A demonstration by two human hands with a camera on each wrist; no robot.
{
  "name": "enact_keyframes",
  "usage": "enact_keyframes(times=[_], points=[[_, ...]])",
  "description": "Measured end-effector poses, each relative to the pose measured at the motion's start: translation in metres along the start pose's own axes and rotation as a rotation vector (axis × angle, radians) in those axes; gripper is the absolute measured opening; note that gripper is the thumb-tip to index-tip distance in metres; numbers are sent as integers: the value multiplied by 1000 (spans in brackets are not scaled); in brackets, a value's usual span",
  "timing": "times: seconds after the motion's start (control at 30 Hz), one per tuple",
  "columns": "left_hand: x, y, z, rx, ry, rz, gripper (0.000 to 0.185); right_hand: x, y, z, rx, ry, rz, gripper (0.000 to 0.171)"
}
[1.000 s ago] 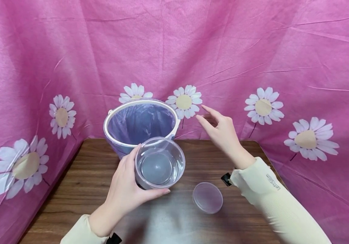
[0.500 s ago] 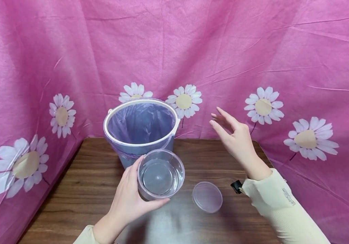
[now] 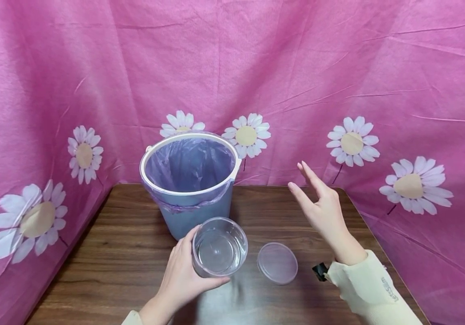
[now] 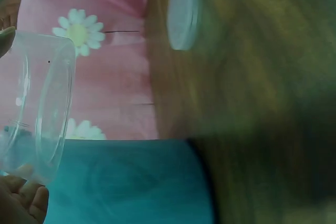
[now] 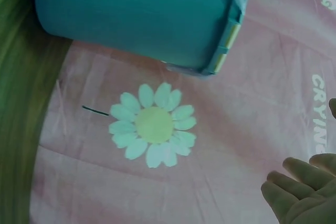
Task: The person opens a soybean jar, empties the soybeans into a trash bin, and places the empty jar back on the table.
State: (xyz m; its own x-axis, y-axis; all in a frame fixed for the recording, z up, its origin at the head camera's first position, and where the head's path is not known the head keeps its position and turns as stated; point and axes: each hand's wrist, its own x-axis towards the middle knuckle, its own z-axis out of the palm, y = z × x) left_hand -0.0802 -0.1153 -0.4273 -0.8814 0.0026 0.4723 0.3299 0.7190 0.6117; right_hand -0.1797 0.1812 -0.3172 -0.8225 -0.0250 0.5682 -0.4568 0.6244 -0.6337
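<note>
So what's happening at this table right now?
A person's left hand holds a clear plastic container, open and seemingly empty, just in front of a blue bin lined with a purple bag. The container's round lid lies flat on the wooden table beside it. The right hand hangs in the air, fingers straight, holding nothing.

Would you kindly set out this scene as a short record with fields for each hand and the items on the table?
left hand: grips the clear container by its side, open mouth up, nothing visible inside
right hand: raised, fingers straight, holds nothing
lid: lies flat on the table, right of the container, apart from it
bin: behind the container, lined with a purple bag
backdrop: pink cloth with daisies
</note>
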Motion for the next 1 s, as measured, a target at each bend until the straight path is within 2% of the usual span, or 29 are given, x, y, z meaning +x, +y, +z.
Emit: enact_keyframes(times=[0.43,0.83,1.0], points=[[-23,-24,38,-5,-46,-103,125,-41,16,5,-52,-86,134,76],[-40,-36,66,-59,-76,-232,123,-71,31,20,-117,-53,126,85],[-46,-39,77,-83,-74,-240,124,-79,33,21,-151,-51,123,87]])
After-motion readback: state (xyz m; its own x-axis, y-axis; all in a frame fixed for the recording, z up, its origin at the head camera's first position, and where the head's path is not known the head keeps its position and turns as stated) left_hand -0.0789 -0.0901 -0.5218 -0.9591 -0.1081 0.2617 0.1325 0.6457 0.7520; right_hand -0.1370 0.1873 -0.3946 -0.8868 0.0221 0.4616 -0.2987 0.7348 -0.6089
